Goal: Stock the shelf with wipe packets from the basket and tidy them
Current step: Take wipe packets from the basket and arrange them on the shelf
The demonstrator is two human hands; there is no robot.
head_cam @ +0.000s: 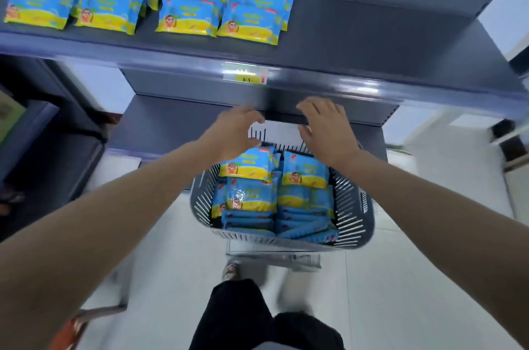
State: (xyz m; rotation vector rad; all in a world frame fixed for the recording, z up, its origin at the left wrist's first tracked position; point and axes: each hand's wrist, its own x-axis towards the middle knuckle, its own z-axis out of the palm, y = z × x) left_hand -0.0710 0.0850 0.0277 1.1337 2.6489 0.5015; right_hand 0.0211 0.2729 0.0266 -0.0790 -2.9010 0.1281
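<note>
Left hand [234,132] and right hand [326,129] hovering mid-frame above basket [352,206], fingers spread wide, gripping nothing; wipe packets [249,178] lying just below fingertips; more packets [186,17] sitting on shelf [372,43], upper left

Bright, even, cool-toned light fills the view, and the pale floor [400,278] washes out almost white, with only faint shadows on it. A soft streak of glare runs along the front lip of the shelf [357,89], perhaps from a lamp overhead. Beneath that lip the recess is dark. The wide lens bends the shelf edges and stretches both forearms toward the lower corners. Motion blur smears most of the frame: the price tag [246,74] is barely legible, the left hand [233,132] and right hand [325,127] have soft outlines, and the print on the wipe packets [183,17] is fuzzy. The far left edge is dim and indistinct.
</note>
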